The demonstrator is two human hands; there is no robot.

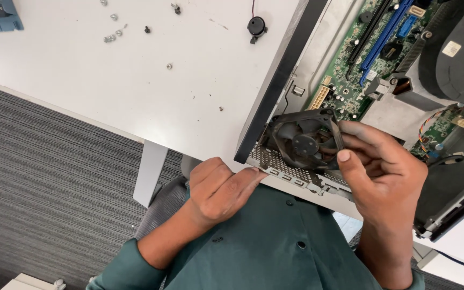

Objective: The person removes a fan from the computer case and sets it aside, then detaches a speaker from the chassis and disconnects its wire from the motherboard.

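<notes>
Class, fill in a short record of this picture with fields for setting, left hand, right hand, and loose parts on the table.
Setting: open computer case on a white table
Left hand: fingertips on the case's perforated metal edge
Right hand: holds a dusty black fan at the case front
Loose parts: screws and a small round black buzzer

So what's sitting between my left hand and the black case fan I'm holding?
In the head view, only the perforated metal edge of the computer case lies between the left hand and the case fan; the left fingertips rest on it.
</notes>
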